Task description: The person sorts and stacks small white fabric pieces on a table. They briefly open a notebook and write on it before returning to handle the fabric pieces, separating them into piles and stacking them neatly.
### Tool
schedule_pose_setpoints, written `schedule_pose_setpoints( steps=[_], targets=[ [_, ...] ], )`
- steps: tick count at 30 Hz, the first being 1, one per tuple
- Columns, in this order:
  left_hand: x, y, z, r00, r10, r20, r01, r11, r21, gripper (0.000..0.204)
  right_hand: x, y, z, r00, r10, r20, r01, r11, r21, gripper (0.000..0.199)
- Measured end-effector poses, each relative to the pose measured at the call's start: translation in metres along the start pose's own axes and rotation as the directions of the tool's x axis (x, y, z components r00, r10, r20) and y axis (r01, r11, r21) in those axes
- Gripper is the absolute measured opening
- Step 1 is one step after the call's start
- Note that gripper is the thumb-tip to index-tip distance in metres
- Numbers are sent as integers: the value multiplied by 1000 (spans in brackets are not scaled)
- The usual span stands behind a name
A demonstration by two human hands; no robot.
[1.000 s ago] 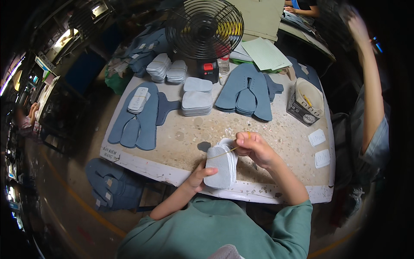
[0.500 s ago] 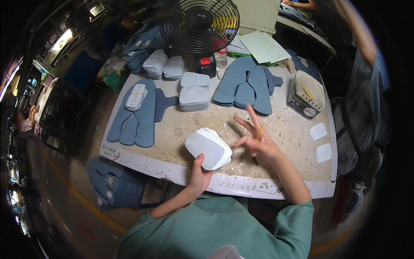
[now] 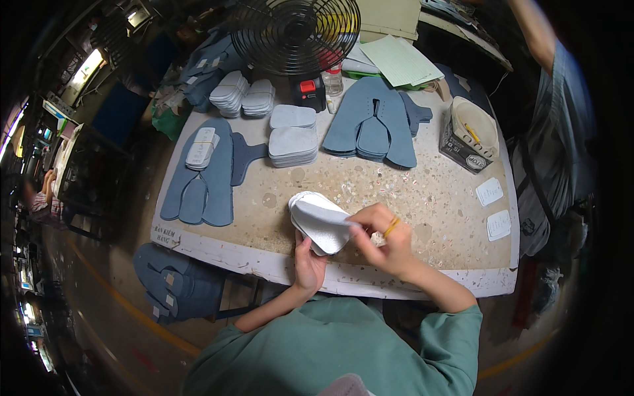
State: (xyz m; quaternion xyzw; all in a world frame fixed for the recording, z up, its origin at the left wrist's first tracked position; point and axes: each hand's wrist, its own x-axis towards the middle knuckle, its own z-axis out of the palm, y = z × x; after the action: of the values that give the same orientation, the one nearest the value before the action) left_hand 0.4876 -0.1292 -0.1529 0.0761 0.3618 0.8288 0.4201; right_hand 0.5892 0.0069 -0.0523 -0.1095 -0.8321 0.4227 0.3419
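Note:
My left hand (image 3: 308,265) grips from below a small stack of pale grey, shoe-sole-shaped foam pieces (image 3: 318,220) over the front of the worktable (image 3: 422,198). My right hand (image 3: 382,239) pinches the top piece at its right edge; a yellow ring shows on one finger. Further back lie two more stacks of the same grey pieces (image 3: 292,136) and flat blue shoe-upper cutouts (image 3: 375,124) to the right of them. Another pile of blue cutouts (image 3: 201,175) lies at the left, with a small grey stack (image 3: 200,146) on it.
A black fan (image 3: 295,30) stands at the table's back edge, with a small bottle (image 3: 333,78) below it. An open box (image 3: 470,134) and two white tags (image 3: 493,208) sit at the right. Another person (image 3: 551,125) stands at the right side. Blue cutouts (image 3: 177,284) hang below the table's left front.
The grey stack dropped from upright in front of me to lying tilted over the table. My right hand opened wide half a second ago and now pinches the top piece again.

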Motion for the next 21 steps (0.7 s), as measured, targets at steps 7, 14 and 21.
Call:
schedule_pose_setpoints(
  steps=[7,14,21],
  targets=[
    [-1,7,8,998,-43,-56,42,999,-17,63,15,28,-26,911,366,-188,-273,880,389,10],
    [-5,12,20,995,-5,-104,16,994,109,62,8,37,-17,965,253,63,-258,963,83,19],
    [-4,14,24,999,10,-48,-2,988,156,67,7,30,-18,914,382,140,-406,878,254,16]
  ],
)
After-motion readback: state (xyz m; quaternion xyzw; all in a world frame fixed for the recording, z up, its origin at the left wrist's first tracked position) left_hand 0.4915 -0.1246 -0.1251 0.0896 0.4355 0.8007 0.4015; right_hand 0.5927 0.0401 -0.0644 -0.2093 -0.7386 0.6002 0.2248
